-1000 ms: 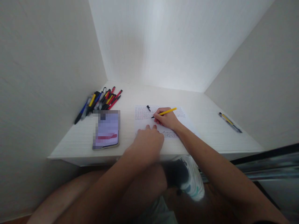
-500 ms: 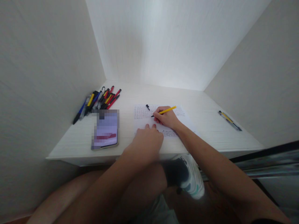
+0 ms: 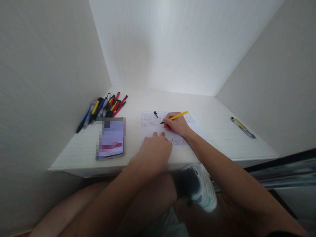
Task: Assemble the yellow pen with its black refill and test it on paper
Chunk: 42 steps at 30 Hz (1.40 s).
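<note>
My right hand [image 3: 176,125] grips a yellow pen [image 3: 175,117] with its tip down on a sheet of paper [image 3: 150,123] covered in small handwriting. The sheet lies on a white desk [image 3: 217,131]. My left hand [image 3: 156,148] rests on the paper's near edge, fingers flat and pointing forward, holding nothing. A small black pen cap [image 3: 155,114] lies on the paper just left of the pen tip.
A heap of several pens [image 3: 103,107] in red, blue, yellow and black sits at the desk's back left. A phone [image 3: 111,138] lies left of the paper. Two pens [image 3: 243,127] lie at the far right. Walls close in on three sides. My knee and a shoe [image 3: 201,189] are below the desk edge.
The yellow pen's upper end has tipped slightly up and to the right as my right hand shifts on the paper. My left hand stays in place.
</note>
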Motion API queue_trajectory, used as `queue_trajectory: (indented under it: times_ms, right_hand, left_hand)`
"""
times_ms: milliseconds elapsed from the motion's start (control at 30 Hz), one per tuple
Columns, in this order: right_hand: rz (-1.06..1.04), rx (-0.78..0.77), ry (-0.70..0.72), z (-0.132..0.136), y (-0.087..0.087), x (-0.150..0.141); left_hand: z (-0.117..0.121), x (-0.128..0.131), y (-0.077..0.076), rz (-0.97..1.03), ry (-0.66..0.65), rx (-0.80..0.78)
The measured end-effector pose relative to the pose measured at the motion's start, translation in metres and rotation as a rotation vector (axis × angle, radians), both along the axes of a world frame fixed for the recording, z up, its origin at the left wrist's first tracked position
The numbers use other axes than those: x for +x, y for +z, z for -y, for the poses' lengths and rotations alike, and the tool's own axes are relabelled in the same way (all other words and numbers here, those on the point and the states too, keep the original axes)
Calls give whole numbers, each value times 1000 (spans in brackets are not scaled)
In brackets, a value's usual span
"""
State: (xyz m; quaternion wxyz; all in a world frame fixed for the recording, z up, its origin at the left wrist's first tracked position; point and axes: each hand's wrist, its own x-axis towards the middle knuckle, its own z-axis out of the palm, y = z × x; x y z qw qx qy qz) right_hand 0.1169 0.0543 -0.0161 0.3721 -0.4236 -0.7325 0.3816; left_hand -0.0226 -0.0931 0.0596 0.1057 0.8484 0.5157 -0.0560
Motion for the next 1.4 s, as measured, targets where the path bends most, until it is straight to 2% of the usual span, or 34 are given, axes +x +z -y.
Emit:
queue_trajectory:
  times_ms: [100, 167, 267, 367, 500, 600, 700, 767, 867, 933, 1000, 1067, 1133, 1267, 1400]
  right_hand:
    - [-169, 58, -69, 1, 2, 1]
    - [-178, 98, -93, 1, 2, 1]
    - [13, 278, -109, -8, 4, -3]
    - [244, 461, -66, -26, 9, -15]
    - [452, 469, 4, -46, 13, -38]
    - [506, 476, 19, -49, 11, -47]
    - [447, 438, -2, -45, 11, -44]
    - [323, 396, -48, -38, 13, -33]
    - [30, 333, -93, -16, 20, -12]
    - [-136, 285, -102, 6, 24, 0]
    - [-248, 217, -111, 29, 24, 8]
    - [-310, 173, -104, 46, 19, 11]
    - [-320, 181, -112, 56, 10, 10]
    - [-267, 243, -175, 61, -5, 8]
    - [-114, 323, -204, 70, -6, 7]
  left_hand:
    - [0, 0, -1, 2, 7, 0]
    - [-1, 1, -1, 6, 10, -2]
    - [-1, 1, -1, 18, 15, -3]
    - [-2, 1, 0, 21, 24, -4]
    - [-2, -1, -1, 38, 43, -1]
    - [-2, -4, -7, 105, 43, 10]
    - [-7, -9, -16, 241, 52, 63]
    - [-15, -14, -23, 390, 100, 163]
    - [-33, -20, -32, 759, 310, 402]
    - [-46, -21, -39, 1024, 459, 483]
    - [-56, -20, -46, 1269, 531, 369]
    - [-60, -16, -51, 1525, 554, 119]
    - [-58, -12, -55, 1683, 542, -80]
    - [-48, -9, -55, 1735, 467, -193]
    - [-46, -10, -56, 1686, 396, -199]
